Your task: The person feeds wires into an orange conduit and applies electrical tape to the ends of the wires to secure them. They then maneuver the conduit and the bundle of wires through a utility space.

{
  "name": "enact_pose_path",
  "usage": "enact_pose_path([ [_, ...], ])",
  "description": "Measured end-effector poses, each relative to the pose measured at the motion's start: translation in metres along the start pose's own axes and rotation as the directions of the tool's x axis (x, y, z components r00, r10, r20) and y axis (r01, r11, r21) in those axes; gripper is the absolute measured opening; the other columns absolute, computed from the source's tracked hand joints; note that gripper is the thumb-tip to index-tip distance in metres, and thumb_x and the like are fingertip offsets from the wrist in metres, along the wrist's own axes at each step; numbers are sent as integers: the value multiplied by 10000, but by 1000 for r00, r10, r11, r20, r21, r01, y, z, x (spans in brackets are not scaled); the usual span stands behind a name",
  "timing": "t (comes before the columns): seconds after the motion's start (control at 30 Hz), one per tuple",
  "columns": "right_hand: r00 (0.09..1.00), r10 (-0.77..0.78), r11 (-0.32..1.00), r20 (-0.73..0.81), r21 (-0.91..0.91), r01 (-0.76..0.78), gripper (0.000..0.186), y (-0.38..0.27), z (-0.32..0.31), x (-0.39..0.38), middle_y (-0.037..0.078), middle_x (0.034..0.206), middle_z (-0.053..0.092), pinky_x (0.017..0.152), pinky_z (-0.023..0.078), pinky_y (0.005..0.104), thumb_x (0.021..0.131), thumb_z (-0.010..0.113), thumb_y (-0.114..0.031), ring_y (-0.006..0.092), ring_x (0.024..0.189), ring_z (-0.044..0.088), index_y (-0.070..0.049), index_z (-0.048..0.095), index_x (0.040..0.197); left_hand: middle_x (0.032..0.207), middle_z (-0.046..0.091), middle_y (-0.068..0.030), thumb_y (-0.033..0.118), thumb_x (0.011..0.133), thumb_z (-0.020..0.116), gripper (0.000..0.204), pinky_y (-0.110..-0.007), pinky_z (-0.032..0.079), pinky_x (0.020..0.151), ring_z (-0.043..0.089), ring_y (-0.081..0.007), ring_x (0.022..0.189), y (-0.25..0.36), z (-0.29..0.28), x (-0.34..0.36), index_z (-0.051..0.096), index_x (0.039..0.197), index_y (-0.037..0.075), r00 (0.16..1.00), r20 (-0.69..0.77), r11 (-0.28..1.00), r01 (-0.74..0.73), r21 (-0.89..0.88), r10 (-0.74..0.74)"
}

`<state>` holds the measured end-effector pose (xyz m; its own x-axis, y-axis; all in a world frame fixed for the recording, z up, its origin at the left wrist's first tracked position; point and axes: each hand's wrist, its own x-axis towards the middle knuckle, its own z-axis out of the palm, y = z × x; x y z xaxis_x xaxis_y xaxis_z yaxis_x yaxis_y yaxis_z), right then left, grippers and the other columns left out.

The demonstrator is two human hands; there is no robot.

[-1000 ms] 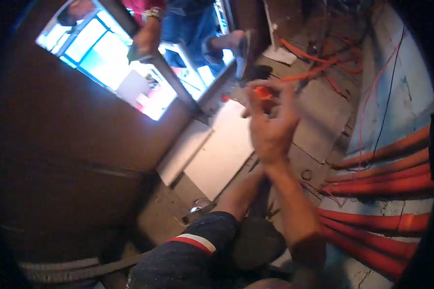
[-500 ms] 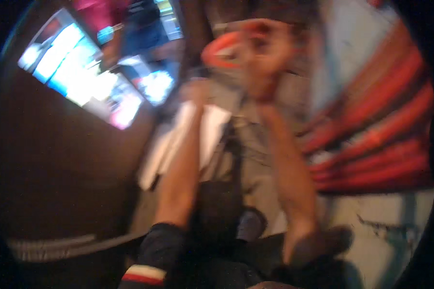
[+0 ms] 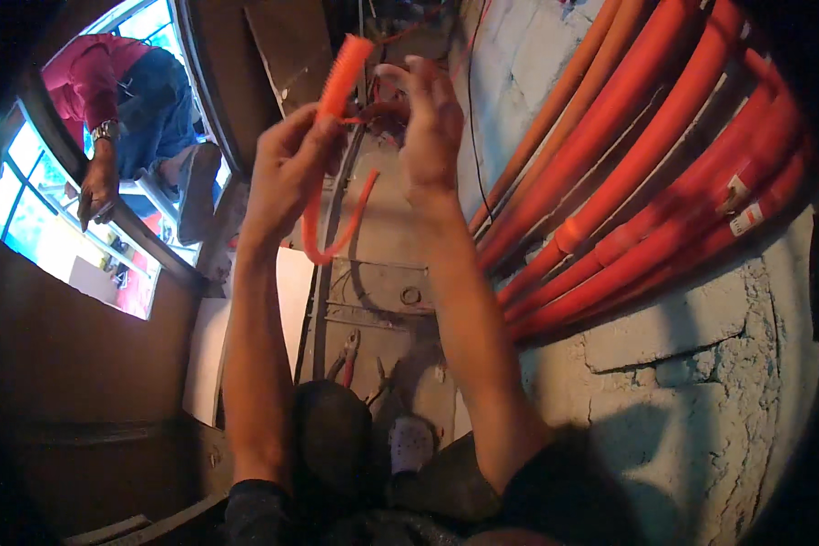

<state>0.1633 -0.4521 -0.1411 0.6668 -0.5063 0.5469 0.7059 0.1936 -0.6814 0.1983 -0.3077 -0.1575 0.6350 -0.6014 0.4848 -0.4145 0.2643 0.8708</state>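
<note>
My left hand [image 3: 296,164] is closed round a length of orange corrugated conduit [image 3: 341,77]. Its ribbed end sticks up above my thumb and fingers. Below the hand, a bent orange length [image 3: 317,250] hangs in a U, with one tip rising between my forearms. My right hand [image 3: 429,123] is raised beside it, fingers parted and slightly blurred, with no object visible in its grasp. A thin orange strip shows between the two hands; whether the right fingertips touch it, I cannot tell.
Thick red-orange pipes [image 3: 628,150] run along the wall at right. Pliers [image 3: 348,355] lie on the floor near my knee. A pale board [image 3: 207,350] leans at left. Beyond a window frame, another person's hand [image 3: 100,191] hangs down. Cracked masonry [image 3: 673,337] stands at lower right.
The view has turned and sharpened from a blur. The orange conduit, earlier a loop by my right hand, is now upright in my left hand, which has risen.
</note>
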Motion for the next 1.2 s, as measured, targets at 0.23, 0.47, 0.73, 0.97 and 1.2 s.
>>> enact_pose_path([
  [0.23, 884, -464, 360, -50, -923, 137, 817, 32, -73, 25, 259, 1274, 422, 990, 323, 504, 785, 661, -444, 371, 1215, 411, 72, 311, 1313, 744, 578, 12, 207, 926, 573, 261, -202, 380, 523, 492, -55, 592, 72, 36, 21, 612, 1065, -10, 828, -532, 977, -214, -9, 176],
  [0.47, 880, 134, -110, -455, -890, -443, 1098, 88, -140, -13, 292, 1258, 474, 1015, 358, 454, 632, 791, -428, 417, 1184, 459, 82, 169, 1379, 680, 554, 16, 198, 934, 556, 236, -182, 330, 441, 437, -21, 517, 80, 53, 1, 630, 1065, 15, 616, -653, 852, -516, 88, 440],
  [0.73, 767, 625, 332, -148, -838, -432, 339, 118, -168, -27, 45, 558, 560, 415, 388, 319, 869, 575, -345, 140, 435, 513, -58, 606, 692, 751, 607, -32, 35, 818, 636, 295, -220, 404, 535, 500, -65, 602, 73, 65, -9, 626, 1108, -14, 658, -658, 929, -217, 299, 366],
  [0.97, 959, 279, 769, -53, -585, -257, 388, 73, -91, -13, -46, 530, 374, 423, 302, 278, 907, 542, -388, 78, 477, 375, -75, 512, 680, 681, 577, -52, 82, 802, 676, 304, -262, 400, 516, 507, -102, 564, 18, 49, -10, 633, 1091, -2, 695, -647, 893, 14, 450, 315],
  [1.2, 917, 376, 872, -134, -284, -399, 258, 36, -36, -1, -69, 540, 351, 393, 224, 222, 928, 524, -318, 32, 421, 300, -118, 512, 766, 696, 614, -90, 172, 863, 628, 237, -279, 439, 488, 557, -143, 492, -10, 51, -11, 621, 963, -43, 740, -671, 942, 187, 279, 52],
])
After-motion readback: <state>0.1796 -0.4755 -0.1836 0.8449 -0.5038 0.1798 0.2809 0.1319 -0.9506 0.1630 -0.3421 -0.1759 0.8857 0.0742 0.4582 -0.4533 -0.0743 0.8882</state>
